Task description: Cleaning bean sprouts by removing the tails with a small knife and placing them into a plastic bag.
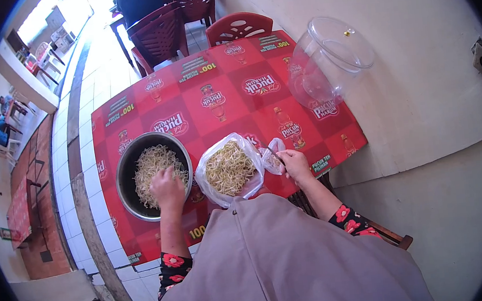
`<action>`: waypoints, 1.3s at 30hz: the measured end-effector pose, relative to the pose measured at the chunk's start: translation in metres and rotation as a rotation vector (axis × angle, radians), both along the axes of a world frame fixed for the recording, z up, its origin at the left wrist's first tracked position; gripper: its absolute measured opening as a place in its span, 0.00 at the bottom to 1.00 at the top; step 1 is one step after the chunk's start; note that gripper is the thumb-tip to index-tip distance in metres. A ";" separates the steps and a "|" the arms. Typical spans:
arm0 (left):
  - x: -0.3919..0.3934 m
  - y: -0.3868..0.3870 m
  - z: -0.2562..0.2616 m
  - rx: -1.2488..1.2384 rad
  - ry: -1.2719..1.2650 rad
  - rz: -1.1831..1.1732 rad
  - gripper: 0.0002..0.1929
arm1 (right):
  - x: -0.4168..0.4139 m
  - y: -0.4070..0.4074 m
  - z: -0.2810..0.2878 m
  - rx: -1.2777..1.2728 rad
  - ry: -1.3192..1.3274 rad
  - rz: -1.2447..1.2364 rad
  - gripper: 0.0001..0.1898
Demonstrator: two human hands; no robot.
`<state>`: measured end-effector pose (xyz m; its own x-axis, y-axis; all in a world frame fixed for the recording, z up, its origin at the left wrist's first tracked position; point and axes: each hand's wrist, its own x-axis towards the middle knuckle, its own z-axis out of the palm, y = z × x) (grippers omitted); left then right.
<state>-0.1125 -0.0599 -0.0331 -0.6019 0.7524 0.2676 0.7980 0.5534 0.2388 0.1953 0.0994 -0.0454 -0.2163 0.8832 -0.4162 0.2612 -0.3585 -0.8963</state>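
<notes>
A steel bowl (123, 195) on the left holds a heap of bean sprouts (156, 160). Over this heap, my left hand (168, 189) reaches down with its fingers bent at the sprouts; the fingertips are partly hidden, so their grip is unclear. Beside the bowl, close to my body, an open clear plastic bag (259, 159) is full of more bean sprouts (229, 168). My right hand (294, 165) holds a thin dark knife (272, 153), pointing forward and left. Under the knife lies a small clear plastic bag (270, 165) with small pale bits in it.
A clear plastic jar (315, 71) with a round lid stands at the table's back right, by the wall (408, 93). The table (227, 87) has a red printed cover. Red plastic chairs (239, 27) and a seated person (142, 4) are beyond it. Tiled floor (91, 163) runs along the left.
</notes>
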 end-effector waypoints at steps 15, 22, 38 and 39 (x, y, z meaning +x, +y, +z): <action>0.078 0.053 -0.071 -0.340 -0.042 -0.590 0.07 | -0.007 -0.007 0.004 0.023 0.046 -0.050 0.10; 0.085 0.058 -0.070 -0.279 -0.089 -0.610 0.10 | -0.002 -0.007 -0.006 0.029 -0.015 -0.093 0.09; 0.060 0.055 -0.051 0.171 -1.274 -0.276 0.03 | -0.014 -0.014 0.018 -0.128 0.361 0.046 0.10; 0.060 0.055 -0.049 0.292 -1.512 -0.267 0.03 | -0.017 -0.015 0.021 -0.125 0.384 0.089 0.10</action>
